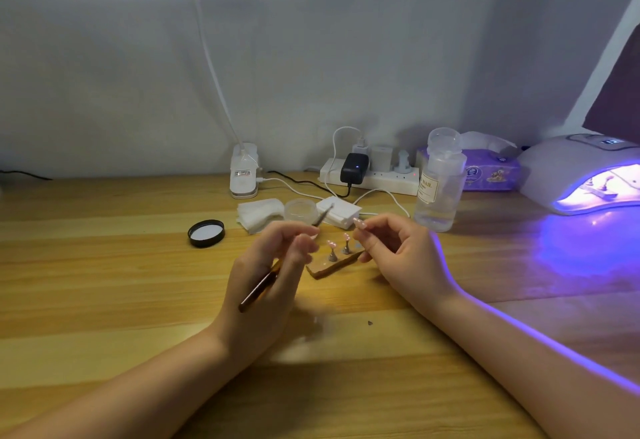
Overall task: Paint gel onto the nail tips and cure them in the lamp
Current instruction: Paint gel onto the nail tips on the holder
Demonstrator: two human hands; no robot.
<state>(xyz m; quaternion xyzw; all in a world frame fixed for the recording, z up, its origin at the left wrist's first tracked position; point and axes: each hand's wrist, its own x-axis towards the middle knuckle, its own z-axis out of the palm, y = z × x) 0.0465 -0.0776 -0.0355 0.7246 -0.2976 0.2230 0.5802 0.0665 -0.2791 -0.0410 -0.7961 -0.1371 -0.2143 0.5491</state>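
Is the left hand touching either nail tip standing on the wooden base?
Apart. In the head view, the left hand grips the brush, and bare table shows between its fingers and the nail tips on the wooden base.

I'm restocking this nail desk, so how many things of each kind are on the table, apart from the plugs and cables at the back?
Nail tips on stands: 2
Brushes: 1, in the left hand
Jars: 1
Jar lids: 1
Pump bottles: 1
Wipe stacks: 2
Tissue packs: 1
Curing lamps: 1
Total: 10
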